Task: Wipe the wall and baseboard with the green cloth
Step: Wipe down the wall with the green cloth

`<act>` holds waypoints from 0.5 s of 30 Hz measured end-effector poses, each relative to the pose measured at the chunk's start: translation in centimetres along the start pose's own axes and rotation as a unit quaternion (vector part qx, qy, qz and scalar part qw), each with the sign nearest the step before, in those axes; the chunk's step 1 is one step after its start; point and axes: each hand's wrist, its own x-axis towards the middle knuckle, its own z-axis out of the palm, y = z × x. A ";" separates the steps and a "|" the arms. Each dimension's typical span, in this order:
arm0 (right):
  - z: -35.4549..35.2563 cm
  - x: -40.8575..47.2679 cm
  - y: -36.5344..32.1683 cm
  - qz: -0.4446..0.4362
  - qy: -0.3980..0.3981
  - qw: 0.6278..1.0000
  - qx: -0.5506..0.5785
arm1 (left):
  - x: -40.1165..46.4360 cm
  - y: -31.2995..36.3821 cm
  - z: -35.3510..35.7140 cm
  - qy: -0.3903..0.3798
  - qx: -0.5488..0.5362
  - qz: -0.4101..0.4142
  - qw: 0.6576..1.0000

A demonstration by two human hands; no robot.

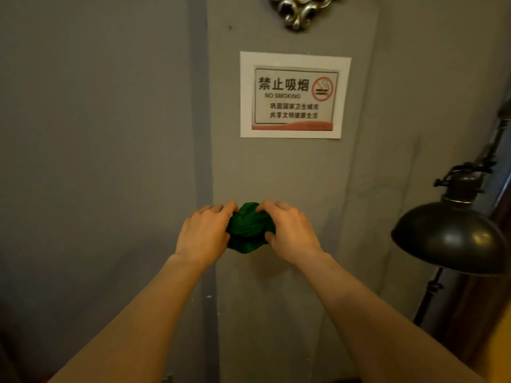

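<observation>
"NO SMOKING" sign (pixel 294 95) above green cloth (pixel 249 230)

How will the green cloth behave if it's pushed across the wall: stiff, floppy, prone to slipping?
Probably floppy: the cloth is bunched into soft folds between the left hand and right hand. Likely light, since it sits crumpled in the hands without sagging far. It may unravel or shift if pushed loosely.

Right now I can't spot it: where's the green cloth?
Head view, centre: the green cloth is bunched between the left hand and right hand, below the no-smoking sign.
</observation>
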 end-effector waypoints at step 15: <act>-1.7 -1.8 0.0 0.039 0.023 0.998 -0.045 | 0.6 1.4 0.2 0.014 -0.043 0.044 0.998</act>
